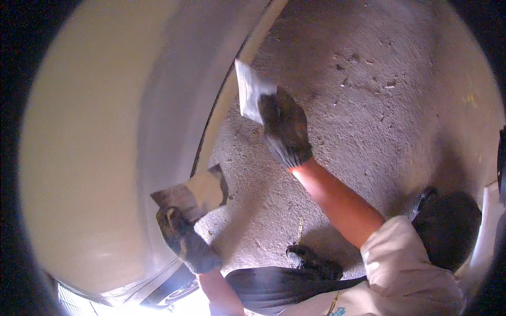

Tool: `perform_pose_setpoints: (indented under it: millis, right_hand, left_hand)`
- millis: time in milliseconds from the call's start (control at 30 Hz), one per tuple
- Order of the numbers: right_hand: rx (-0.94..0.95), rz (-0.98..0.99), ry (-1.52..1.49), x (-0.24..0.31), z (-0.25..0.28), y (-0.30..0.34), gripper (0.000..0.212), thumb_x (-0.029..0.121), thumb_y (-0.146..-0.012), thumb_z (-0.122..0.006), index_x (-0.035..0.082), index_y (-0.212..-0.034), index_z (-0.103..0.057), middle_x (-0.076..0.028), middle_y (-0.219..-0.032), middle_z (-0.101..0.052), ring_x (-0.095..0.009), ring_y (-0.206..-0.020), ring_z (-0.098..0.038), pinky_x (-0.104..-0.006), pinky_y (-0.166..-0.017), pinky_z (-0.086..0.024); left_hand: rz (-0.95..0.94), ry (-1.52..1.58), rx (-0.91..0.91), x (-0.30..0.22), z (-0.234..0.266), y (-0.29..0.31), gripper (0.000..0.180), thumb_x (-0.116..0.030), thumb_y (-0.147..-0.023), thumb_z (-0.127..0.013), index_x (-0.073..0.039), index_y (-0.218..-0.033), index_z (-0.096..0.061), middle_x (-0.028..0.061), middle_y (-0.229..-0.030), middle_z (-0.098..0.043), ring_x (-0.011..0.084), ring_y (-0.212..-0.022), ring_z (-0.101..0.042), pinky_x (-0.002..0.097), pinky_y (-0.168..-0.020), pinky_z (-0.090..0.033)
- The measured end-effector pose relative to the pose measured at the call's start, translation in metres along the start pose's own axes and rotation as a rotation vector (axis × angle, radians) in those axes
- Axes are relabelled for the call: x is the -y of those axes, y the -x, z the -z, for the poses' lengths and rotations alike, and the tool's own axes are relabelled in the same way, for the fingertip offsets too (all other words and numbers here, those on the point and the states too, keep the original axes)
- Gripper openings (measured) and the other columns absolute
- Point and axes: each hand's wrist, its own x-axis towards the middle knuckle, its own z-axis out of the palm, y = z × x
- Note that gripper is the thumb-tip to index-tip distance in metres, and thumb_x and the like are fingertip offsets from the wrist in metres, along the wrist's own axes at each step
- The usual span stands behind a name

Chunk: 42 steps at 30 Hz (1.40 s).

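My left hand (185, 239), in a dark knitted glove, grips a flat plate (173, 197) by its near edge. Beige paste (206, 189) lies on that plate, which overlaps the lower edge of a curved car body panel (87, 152). Farther out, my right hand (287, 129), gloved the same way, is closed on a pale, wide putty spreader (250, 90). The spreader's far corner reaches the panel's edge strip; whether it touches I cannot tell. A dull grey band (171, 100) runs along the beige panel beside a dark seam.
Rough concrete floor (363, 137) with small scraps of debris (390, 84) lies to the right. My dark shoe (316, 262) rests on it near my trouser leg (279, 287). A car wheel (176, 289) shows at the bottom left.
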Motion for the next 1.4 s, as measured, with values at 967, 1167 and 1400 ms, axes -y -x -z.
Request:
perform_pose_setpoints:
  millis: [967, 1167, 1400]
  right_hand:
    - [-0.004, -0.633, -0.605, -0.060, -0.061, -0.014, 0.038, 0.041, -0.096, -0.053, 0.006, -0.110, -0.060, -0.009, -0.101, -0.063, -0.021, -0.091, -0.062, -0.0372, -0.082, -0.050]
    - [-0.075, -0.234, 0.160, -0.027, -0.097, -0.007, 0.028, 0.022, -0.090, -0.055, 0.002, -0.109, -0.058, -0.023, -0.102, -0.060, -0.038, -0.098, -0.056, -0.0431, -0.080, -0.047]
    - [-0.285, 0.050, 0.113, 0.015, -0.098, 0.001, 0.027, 0.016, -0.086, -0.058, -0.001, -0.108, -0.057, -0.023, -0.098, -0.058, -0.041, -0.095, -0.054, -0.0460, -0.082, -0.046]
  left_hand:
    - [-0.837, -0.499, -0.320, 0.064, -0.008, -0.011, 0.057, -0.040, -0.102, -0.040, 0.011, -0.129, -0.042, 0.0241, -0.115, -0.050, 0.0255, -0.095, -0.059, 0.0301, -0.075, -0.054]
    - [-0.557, -0.350, -0.359, 0.063, -0.008, -0.006, 0.072, -0.061, -0.096, -0.039, 0.006, -0.122, -0.047, 0.0186, -0.118, -0.047, 0.0298, -0.103, -0.052, 0.0399, -0.089, -0.048]
    - [-0.442, -0.472, -0.413, 0.081, 0.018, -0.010, 0.068, -0.052, -0.101, -0.031, 0.006, -0.132, -0.046, 0.0249, -0.139, -0.040, 0.0350, -0.121, -0.050, 0.0421, -0.097, -0.048]
